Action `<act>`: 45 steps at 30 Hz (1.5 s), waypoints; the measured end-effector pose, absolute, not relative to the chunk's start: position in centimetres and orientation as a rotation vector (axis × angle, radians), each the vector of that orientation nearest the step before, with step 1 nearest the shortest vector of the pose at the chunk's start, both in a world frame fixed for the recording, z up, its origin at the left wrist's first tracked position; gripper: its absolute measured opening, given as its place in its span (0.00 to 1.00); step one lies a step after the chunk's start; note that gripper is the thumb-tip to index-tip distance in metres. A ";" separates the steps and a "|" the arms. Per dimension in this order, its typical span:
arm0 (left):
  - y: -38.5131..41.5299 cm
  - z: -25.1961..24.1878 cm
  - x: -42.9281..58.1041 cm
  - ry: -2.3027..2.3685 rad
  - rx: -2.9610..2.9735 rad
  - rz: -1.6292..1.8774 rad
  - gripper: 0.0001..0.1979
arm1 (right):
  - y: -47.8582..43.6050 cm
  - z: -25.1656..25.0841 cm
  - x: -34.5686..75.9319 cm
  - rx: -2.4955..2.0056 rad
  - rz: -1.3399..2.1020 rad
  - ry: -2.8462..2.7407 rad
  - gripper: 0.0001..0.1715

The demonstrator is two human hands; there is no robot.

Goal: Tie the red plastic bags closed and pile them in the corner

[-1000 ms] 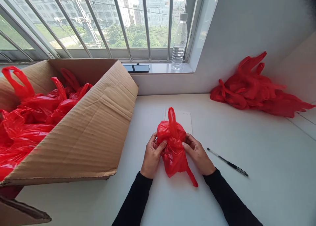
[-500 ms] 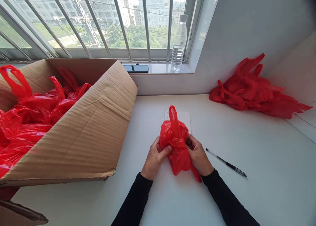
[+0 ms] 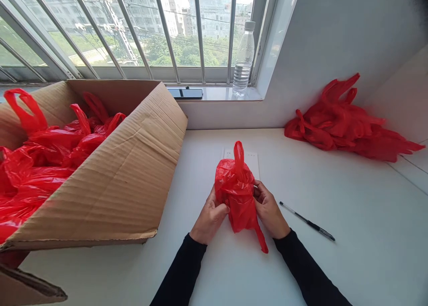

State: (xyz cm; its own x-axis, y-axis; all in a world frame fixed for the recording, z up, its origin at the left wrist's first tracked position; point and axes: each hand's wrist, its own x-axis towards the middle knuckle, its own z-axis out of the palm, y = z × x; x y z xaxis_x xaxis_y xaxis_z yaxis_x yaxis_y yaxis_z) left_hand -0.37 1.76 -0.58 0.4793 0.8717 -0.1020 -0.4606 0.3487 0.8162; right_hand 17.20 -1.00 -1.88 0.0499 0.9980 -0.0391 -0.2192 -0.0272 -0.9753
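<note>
Red plastic fills your grasp: the thin bag is held between your two hands over the bench, one loop standing at its top and a narrow strip trailing below. Over the last second it has edged rightward and its lower edge has risen a little, while the thumb of your left hand has slipped down its left side. That reads as a shift of grip rather than a letting go. Both sets of fingers are clamped on the bag, those of your right hand at its right edge; several are hidden behind it

On the white bench a pale card lies just beyond, and a pen rests to the right. At your left stands a cardboard box with more red bags inside; a red heap lies by the wall. On the sill sit a flat dark device and a part-filled bottle, before a barred window
</note>
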 end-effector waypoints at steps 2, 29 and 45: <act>1.8 -0.5 -0.3 0.579 0.861 0.932 0.33 | -0.9 -1.9 17.4 -1.110 1.273 -0.955 0.27; 2.3 -1.4 0.1 0.728 0.843 1.092 0.28 | -1.3 -1.0 17.2 -0.994 1.459 -1.077 0.27; 1.9 -1.5 0.0 0.787 0.902 1.007 0.23 | -1.2 -1.2 17.4 -0.951 1.372 -1.100 0.31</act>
State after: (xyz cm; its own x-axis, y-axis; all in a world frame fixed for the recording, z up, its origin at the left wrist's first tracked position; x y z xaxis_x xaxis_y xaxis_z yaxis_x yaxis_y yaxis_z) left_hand 0.00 1.94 -1.49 0.3368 0.9320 -0.1342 -0.3552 0.2577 0.8985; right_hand 17.36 -1.23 -1.21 -0.0954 0.9947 0.0383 -0.2542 0.0129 -0.9671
